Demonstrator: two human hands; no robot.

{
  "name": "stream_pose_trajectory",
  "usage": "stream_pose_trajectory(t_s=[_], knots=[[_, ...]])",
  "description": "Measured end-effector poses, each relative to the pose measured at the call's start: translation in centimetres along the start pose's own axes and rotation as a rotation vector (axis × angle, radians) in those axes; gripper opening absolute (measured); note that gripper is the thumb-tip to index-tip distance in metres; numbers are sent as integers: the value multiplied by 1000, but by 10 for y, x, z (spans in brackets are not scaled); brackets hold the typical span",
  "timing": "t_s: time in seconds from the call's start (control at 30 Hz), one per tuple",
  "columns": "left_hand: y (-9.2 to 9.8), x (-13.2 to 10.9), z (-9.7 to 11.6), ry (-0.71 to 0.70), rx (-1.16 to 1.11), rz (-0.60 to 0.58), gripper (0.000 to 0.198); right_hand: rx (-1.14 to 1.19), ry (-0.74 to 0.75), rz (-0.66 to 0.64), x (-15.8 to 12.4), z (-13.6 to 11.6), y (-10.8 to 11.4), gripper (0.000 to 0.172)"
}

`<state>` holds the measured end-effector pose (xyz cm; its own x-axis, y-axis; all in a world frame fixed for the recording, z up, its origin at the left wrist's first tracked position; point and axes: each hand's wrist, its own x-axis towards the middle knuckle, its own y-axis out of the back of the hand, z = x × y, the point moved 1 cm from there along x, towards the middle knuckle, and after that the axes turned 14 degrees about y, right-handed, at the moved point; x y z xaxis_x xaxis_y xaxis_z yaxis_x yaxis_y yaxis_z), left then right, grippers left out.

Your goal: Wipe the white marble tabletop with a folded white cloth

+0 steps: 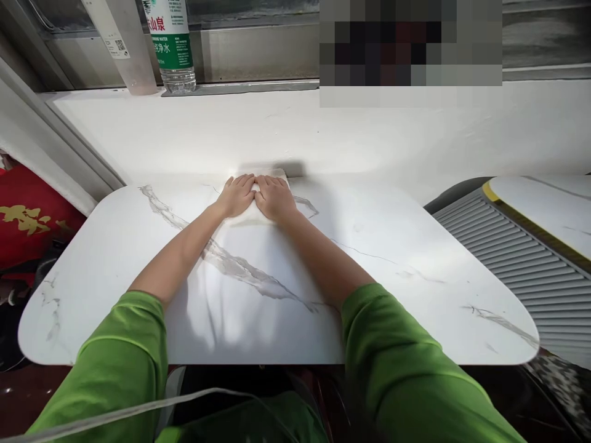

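My left hand (236,195) lies flat, palm down, on a whitish folded cloth (252,215) at the far side of a white marbled table (392,246). Beside it, my right hand (276,195) presses flat on the same cloth. The thumbs and index fingers of the two hands meet or nearly meet in the middle. Both sets of fingers point away from me, stretched out over the cloth. Much of the cloth is hidden under the hands; its edges show at the back and front.
Behind the table rises a white wall (221,129) with a sill. On the sill stand a water bottle (175,52) and a frosted plastic cup (133,67). A ribbed grey surface (508,264) is at the right, a red cloth item (32,215) at the left. A pale cord (138,406) crosses below.
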<state>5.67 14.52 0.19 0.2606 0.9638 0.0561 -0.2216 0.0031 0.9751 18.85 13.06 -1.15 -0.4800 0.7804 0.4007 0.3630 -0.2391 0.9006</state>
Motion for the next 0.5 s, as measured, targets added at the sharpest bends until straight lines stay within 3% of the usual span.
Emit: stream_pose_trajectory(t_s=[0.1, 0.2, 0.5], knots=[[0, -17, 2, 24, 15, -5, 53, -28, 19, -40, -11, -10, 5, 42], [2, -48, 3, 25, 33, 3, 52, -56, 43, -72, -30, -31, 9, 46], [9, -206, -3, -73, 55, 79, 55, -3, 150, -9, -129, -140, 25, 51]])
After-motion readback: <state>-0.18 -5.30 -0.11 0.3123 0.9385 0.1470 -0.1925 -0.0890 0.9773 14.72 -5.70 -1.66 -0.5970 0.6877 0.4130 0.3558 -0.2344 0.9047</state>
